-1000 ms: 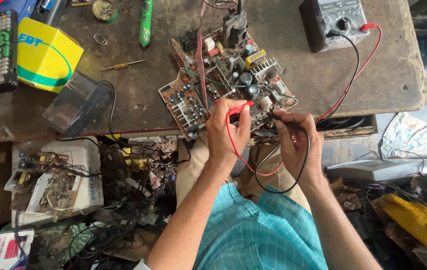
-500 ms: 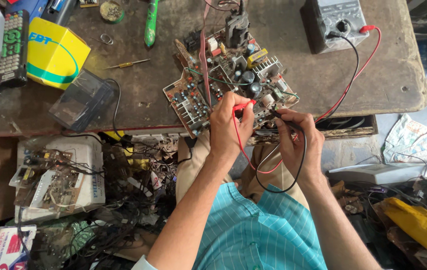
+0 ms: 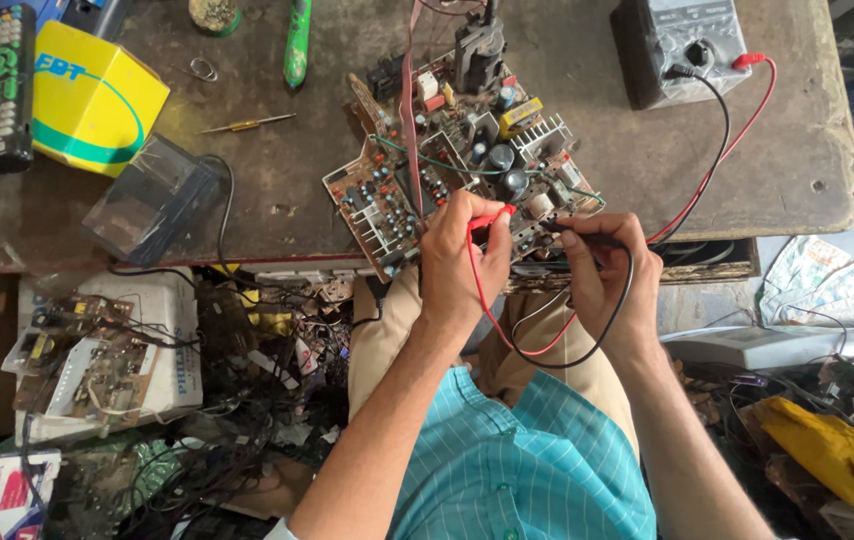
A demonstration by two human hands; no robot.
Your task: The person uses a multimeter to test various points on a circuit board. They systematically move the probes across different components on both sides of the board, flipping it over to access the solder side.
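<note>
Cluttered workbench (image 3: 247, 210): at its near edge, the left hand (image 3: 462, 255) is pinching a red probe (image 3: 490, 214) and the right hand (image 3: 607, 265) a black probe (image 3: 587, 238) onto the stiff, likely fragile circuit board (image 3: 447, 160), best gripped by its edges.

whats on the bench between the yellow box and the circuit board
In the head view, a dark see-through plastic case sits beside the yellow box, and a small screwdriver lies on bare bench top before the circuit board.
</note>
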